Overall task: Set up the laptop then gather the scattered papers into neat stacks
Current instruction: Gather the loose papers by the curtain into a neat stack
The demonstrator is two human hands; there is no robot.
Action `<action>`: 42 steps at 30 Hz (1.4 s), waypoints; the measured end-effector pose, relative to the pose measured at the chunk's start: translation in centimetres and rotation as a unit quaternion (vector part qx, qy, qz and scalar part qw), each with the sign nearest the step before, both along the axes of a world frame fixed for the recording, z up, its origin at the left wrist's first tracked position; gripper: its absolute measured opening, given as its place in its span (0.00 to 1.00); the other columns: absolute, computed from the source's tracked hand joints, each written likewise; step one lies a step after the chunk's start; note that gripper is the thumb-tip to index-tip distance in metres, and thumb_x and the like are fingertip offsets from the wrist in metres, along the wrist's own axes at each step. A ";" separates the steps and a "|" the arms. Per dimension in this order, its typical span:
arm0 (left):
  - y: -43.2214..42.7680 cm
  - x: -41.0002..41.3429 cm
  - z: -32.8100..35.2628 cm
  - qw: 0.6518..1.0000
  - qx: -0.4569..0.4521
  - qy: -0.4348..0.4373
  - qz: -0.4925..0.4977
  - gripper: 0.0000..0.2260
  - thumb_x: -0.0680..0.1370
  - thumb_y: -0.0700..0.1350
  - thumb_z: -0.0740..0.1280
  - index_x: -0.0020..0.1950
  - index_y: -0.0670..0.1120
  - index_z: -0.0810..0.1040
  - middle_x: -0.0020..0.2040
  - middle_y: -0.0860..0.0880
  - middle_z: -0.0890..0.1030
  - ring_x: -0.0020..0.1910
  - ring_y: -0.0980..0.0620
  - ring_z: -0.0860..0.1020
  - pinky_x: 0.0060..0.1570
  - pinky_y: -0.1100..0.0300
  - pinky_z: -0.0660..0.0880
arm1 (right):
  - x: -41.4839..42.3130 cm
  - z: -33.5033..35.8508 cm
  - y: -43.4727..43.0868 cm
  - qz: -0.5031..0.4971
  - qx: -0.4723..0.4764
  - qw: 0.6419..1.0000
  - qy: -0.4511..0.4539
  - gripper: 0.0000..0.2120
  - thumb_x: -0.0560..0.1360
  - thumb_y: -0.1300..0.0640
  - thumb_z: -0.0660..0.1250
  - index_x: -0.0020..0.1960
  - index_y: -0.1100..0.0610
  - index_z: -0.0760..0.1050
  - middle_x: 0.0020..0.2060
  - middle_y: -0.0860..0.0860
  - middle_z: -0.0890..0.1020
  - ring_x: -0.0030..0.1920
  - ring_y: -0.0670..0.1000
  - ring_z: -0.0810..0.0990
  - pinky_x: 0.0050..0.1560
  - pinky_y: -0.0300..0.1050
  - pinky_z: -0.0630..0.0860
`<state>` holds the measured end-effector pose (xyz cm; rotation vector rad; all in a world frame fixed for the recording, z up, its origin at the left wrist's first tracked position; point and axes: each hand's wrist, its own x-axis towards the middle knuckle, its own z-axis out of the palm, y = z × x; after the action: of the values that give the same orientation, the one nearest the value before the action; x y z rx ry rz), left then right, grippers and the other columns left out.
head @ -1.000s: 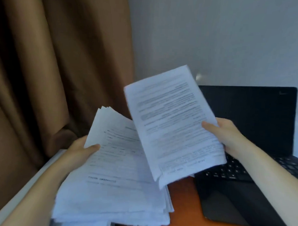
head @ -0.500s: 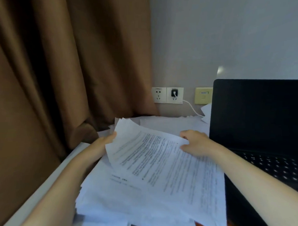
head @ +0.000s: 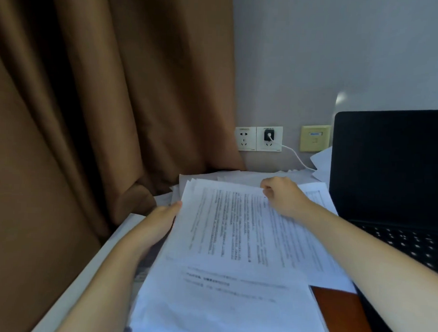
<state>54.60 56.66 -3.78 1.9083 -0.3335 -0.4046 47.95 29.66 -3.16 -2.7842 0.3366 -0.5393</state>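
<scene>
Now left grip holds the papers at left, right grip pinches their top.

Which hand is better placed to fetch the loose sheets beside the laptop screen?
Probably right: the right hand is nearest those loose sheets by the laptop, while the left hand grips the stack at its left edge.

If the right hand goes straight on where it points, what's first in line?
The right hand would probably meet the loose sheets behind the stack first; past them, the curtain near the sockets. Depth is unclear.
</scene>
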 end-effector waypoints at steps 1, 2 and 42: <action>-0.2 -0.1 0.1 1.000 -0.006 -0.001 0.014 0.22 0.81 0.56 0.55 0.57 0.42 0.80 0.51 0.43 0.82 0.53 0.43 0.80 0.62 0.50 0.72 | 0.0 0.7 -0.1 0.026 0.001 1.000 -0.004 0.19 0.79 0.64 0.57 0.31 0.52 0.65 0.32 0.53 0.73 0.37 0.54 0.73 0.38 0.45 0.68; -0.4 -0.1 0.2 1.000 -0.010 0.002 0.023 0.25 0.81 0.58 0.53 0.58 0.40 0.79 0.54 0.40 0.82 0.54 0.42 0.79 0.61 0.50 0.72 | 0.0 1.5 -0.2 0.052 0.001 0.999 -0.006 0.20 0.79 0.64 0.57 0.30 0.50 0.63 0.30 0.51 0.71 0.35 0.53 0.71 0.37 0.44 0.65; 0.1 -0.6 0.8 0.987 0.036 -0.155 0.020 0.09 0.80 0.40 0.61 0.60 0.45 0.70 0.52 0.48 0.77 0.45 0.54 0.77 0.37 0.63 0.71 | -4.8 -1.2 0.2 -0.038 -0.003 0.992 0.122 0.31 0.77 0.51 0.62 0.76 0.55 0.54 0.72 0.55 0.63 0.70 0.58 0.64 0.68 0.51 0.65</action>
<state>54.03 56.76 -2.99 2.0479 -0.4902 -0.0919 43.17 29.81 -4.32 -2.8561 0.4967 -0.2139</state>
